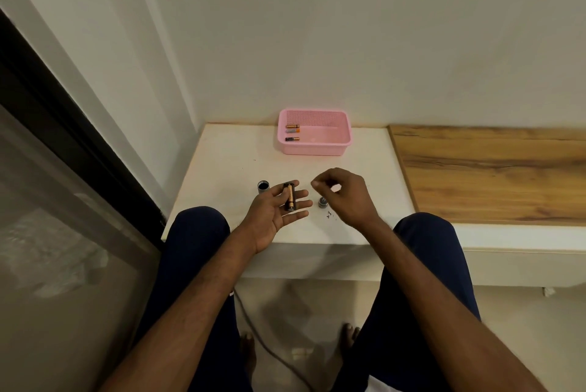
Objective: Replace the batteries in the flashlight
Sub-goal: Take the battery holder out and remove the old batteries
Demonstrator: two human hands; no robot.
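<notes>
One loose load: a battery pack [290,197], copper and black, lies across the spread fingers [301,194] of the left hand [275,208], palm up, above the near part of the table [364,150]; whether it is a single cell or several in a holder cannot be told.
Left fingers: wide open and flat, nothing curled over the pack, so it rests rather than being gripped.
Right hand [344,196]: at 3 o'clock of the pack, just beside it, fingertips [315,184] pinched nearly together; anything between them is too small to make out.
Flashlight body [263,187]: a grey tube with a dark open mouth, on the table at 9 o'clock of the pack, close to the left fingertips.
End cap [322,202]: a small round grey piece on the table at 4 o'clock of the pack, partly tucked under the right hand.
Basket [317,146]: pink, at 12 o'clock, well apart; three cells [292,133] lie at its left side.
Step, as I judge it: the flashlight is apart and the pack is out, with the cell swap unfinished.
Risk, roll-off: any tilt of the open palm could send the pack over the near table edge to the floor.
Risk, knock: the left fingertips sit close to the tube, and a careless sweep could tip or roll it.
Risk, mix-up: spent and fresh cells look alike; dropped into the same basket, they could be confused.
Risk, polarity: a reversed cell would leave the light dead.
Risk, cap: the right wrist could brush it away.
</notes>
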